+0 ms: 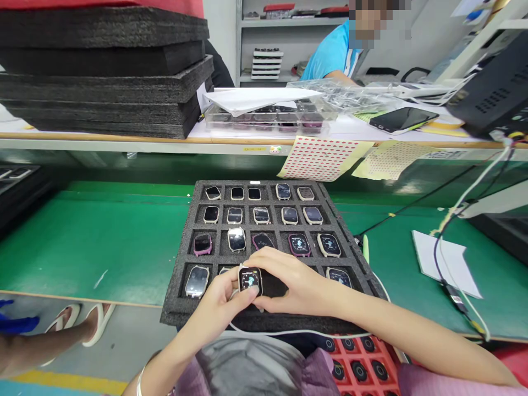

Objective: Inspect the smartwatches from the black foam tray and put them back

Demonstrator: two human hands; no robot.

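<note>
A smartwatch case (249, 279) without a strap, its screen lit with a dial, is held over the front of a black foam tray (175, 286). My left hand (231, 300) grips its left side, and the thumb lies on the lower screen. Curled around the top and right side, my right hand (289, 278) also holds the case. A white cable (297, 333) loops from beside the watch along the tray's front edge. Several more watch cases sit in the tray's compartments, among them a purple one (299, 245) with a lit screen. My hands and forearms cover part of the front row.
Black foam trays (103, 71) are stacked on the raised shelf at left. A phone (403, 119), clear plastic packaging (346, 96) and sticker sheets (324, 157) lie further right. Cables hang beside white paper (445, 261). A red tray (363, 357) is below; a co-worker (330, 52) sits opposite.
</note>
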